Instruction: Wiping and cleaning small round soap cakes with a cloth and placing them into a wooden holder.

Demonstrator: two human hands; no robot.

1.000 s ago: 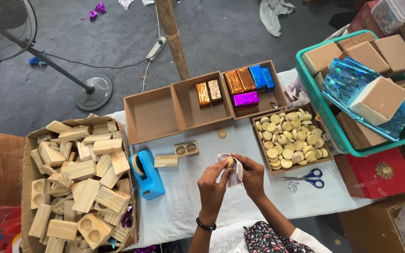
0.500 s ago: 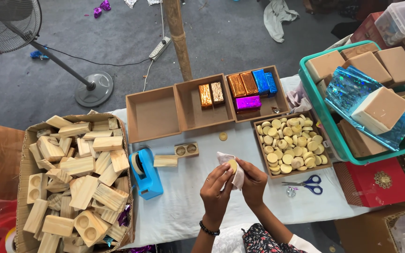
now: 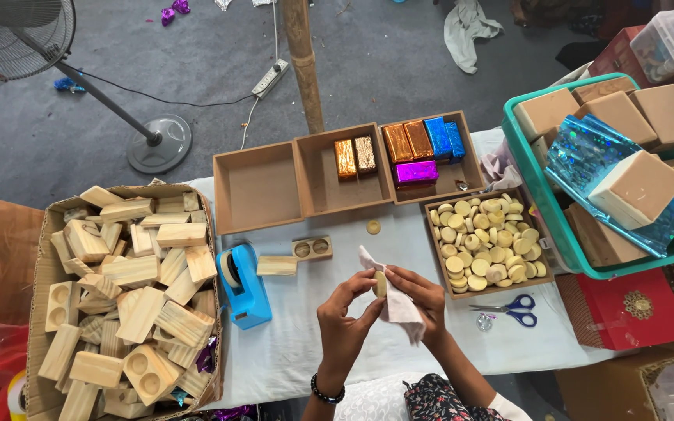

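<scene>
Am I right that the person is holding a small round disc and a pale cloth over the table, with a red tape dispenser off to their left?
Not quite: the tape dispenser is blue, not red, as the head view shows. The rest holds: the left hand and right hand hold a small round disc and a pale cloth over the table.

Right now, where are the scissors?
In the head view, the blue-handled scissors lie on the white table cover, right of the right hand, just below the tray of round discs and left of the red box.
</scene>
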